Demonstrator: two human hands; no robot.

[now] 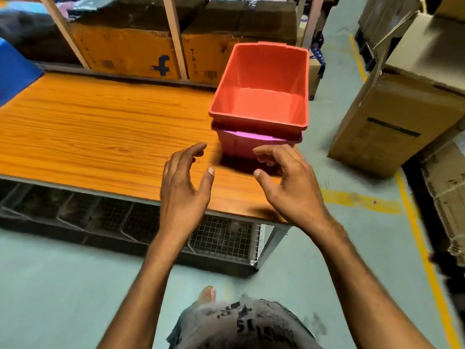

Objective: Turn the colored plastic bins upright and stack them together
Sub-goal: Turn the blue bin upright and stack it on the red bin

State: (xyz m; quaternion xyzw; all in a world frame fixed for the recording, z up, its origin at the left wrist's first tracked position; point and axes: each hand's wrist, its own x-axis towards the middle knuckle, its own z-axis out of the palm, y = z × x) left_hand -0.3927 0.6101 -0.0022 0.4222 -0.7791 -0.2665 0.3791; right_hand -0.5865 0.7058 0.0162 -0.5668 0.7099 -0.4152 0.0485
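A red plastic bin (261, 79) stands upright, nested inside a pink-purple bin (241, 146), at the right end of the wooden table (100, 127). Only the pink bin's rim and front wall show below the red one. My left hand (183, 182) hovers over the table's front edge, just left of the stack, fingers spread and holding nothing. My right hand (284, 177) hovers in front of the pink bin's front wall, fingers loosely bent, and I cannot tell whether the fingertips touch it. Both hands are empty.
Cardboard boxes (130, 54) sit on a shelf behind the table. A large carton (392, 117) stands on the floor at the right, beside yellow floor lines (412, 222). Wire baskets (221, 238) hang under the table. A blue sheet (15, 69) lies at the far left.
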